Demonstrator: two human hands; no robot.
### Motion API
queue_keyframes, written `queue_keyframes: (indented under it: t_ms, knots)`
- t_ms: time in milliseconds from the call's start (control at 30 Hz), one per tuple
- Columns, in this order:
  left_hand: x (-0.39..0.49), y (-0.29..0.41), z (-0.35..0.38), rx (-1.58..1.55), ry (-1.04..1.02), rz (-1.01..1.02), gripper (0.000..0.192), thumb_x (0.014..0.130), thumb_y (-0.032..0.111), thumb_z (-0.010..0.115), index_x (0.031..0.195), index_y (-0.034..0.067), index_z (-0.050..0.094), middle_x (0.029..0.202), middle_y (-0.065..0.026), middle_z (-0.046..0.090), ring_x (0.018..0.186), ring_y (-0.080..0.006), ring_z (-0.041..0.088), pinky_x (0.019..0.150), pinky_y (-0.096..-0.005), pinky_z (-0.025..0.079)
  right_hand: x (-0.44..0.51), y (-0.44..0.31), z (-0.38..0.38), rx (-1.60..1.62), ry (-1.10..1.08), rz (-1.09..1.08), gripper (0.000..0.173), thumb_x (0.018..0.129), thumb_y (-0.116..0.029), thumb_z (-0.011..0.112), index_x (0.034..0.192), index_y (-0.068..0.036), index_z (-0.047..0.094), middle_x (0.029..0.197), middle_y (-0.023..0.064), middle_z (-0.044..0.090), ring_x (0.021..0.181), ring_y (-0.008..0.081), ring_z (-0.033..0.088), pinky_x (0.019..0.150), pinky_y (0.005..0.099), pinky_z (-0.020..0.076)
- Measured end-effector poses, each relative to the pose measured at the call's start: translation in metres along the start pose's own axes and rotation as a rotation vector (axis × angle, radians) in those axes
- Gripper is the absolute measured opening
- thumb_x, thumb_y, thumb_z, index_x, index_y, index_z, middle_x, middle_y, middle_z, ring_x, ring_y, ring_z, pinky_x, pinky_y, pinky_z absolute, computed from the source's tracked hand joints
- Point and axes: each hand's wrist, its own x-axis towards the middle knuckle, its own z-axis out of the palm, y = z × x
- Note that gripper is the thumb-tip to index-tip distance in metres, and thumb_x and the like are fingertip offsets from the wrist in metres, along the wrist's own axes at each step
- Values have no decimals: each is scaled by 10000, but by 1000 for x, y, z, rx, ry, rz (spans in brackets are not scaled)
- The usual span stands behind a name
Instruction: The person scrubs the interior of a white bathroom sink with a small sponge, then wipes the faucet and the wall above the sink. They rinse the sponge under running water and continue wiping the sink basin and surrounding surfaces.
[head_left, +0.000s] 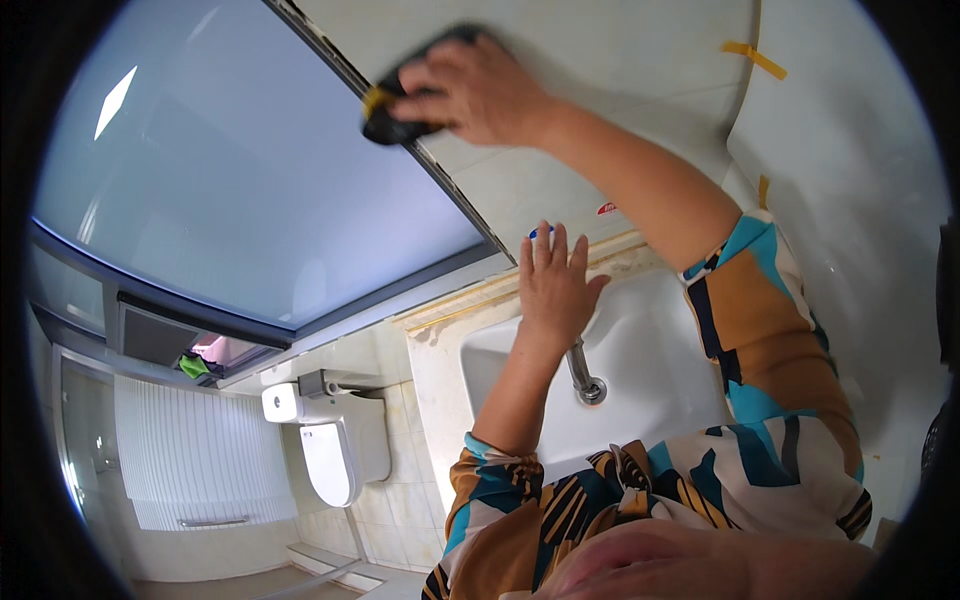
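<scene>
My right hand (480, 94) is stretched up and presses a black-and-yellow cloth (386, 124) across the dark edge strip of a large bluish glass panel (247, 157) and onto the tiled wall (637, 45) beside it. Motion blurs both hand and cloth, so the cloth's exact kind is unclear. My left hand (556, 289) holds nothing. Its fingers spread over the back of a white washbasin (652, 367), near the wall's foot; whether it touches the wall cannot be told. Below that palm a metal faucet (579, 364) shows in part.
Yellow tape strips (757, 60) cross a seam at the upper right. A white toilet (330, 457) stands left of the stone counter (435, 367). Farther left are a ribbed white door (202, 454) and a green-and-black cloth (196, 365) near the window opening.
</scene>
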Motion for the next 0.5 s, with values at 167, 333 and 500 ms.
queue_keyframes:
  t_ms: [167, 333, 500]
  knots:
    - [-17, 26, 22, 19, 50, 25, 578, 817, 415, 687, 1284, 91, 586, 1346, -146, 553, 1350, -327, 407, 1143, -518, 231, -117, -47, 22, 119, -303, -147, 313, 821, -147, 572, 1085, -293, 652, 1190, -80, 537, 1079, 149, 485, 840, 347, 406]
    - [-28, 30, 24, 40, 100, 106, 503, 817, 349, 694, 1233, 80, 610, 1307, -117, 576, 1331, -305, 432, 1141, -522, 248, -149, -31, 10, 122, -637, -142, 353, 815, -127, 581, 1132, -266, 648, 1292, -86, 521, 1217, 153, 446, 918, 363, 399]
    - [-36, 30, 35, -29, 129, 304, 409, 851, 277, 658, 1202, 70, 624, 1327, -119, 552, 1350, -291, 410, 1155, -506, 242, -59, -2, -8, 57, -140, 73, 599, 681, -175, 759, 1243, -305, 598, 1497, -112, 382, 1385, 169, 320, 1004, 433, 351]
